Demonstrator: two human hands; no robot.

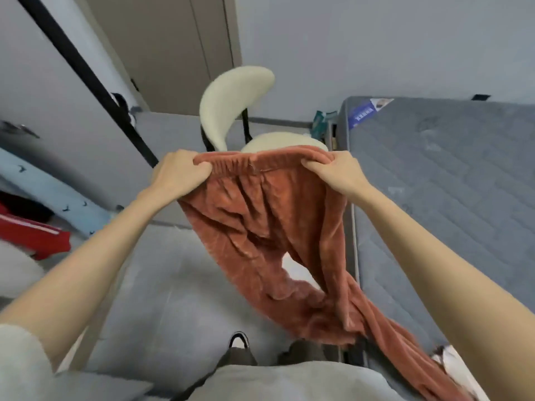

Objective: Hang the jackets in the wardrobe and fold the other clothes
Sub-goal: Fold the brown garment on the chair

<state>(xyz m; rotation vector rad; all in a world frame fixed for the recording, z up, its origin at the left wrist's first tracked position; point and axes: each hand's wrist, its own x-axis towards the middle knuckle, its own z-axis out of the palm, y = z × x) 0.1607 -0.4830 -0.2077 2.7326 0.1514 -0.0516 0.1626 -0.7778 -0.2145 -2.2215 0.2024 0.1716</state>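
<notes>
head view: looks down past two bare forearms stretched out in front of the person, with the floor [162, 270] below.
trousers [269, 227]: rust-orange and fleecy, held up in the air by the elastic waistband, which is pulled out flat between the two hands. the legs hang down and trail to the lower right, crossing the near left edge of the mattress.
left hand [181, 173]: grips the left end of the waistband. the fingers are curled over the top of the cloth and pressed together, knuckles up.
right hand [338, 172]: grips the right end of the waistband. the fingers are curled and bunched on the cloth, and the thumb is hidden behind it.
mattress [448, 183]: grey and quilted, bare, on the right, with a blue label at its far left corner.
chair [237, 105]: cream and padded with black legs, just beyond the waistband. its seat is partly hidden by the trousers.
red garment [31, 235]: crumpled at the left edge of the view, with a white stripe.
blue cloth [52, 192]: pale with small dark marks, lying just above the red garment.
pole [86, 79]: black, slanting from the upper left down towards the left hand.
shoe [238, 340]: dark toe on the floor, below the trousers.
</notes>
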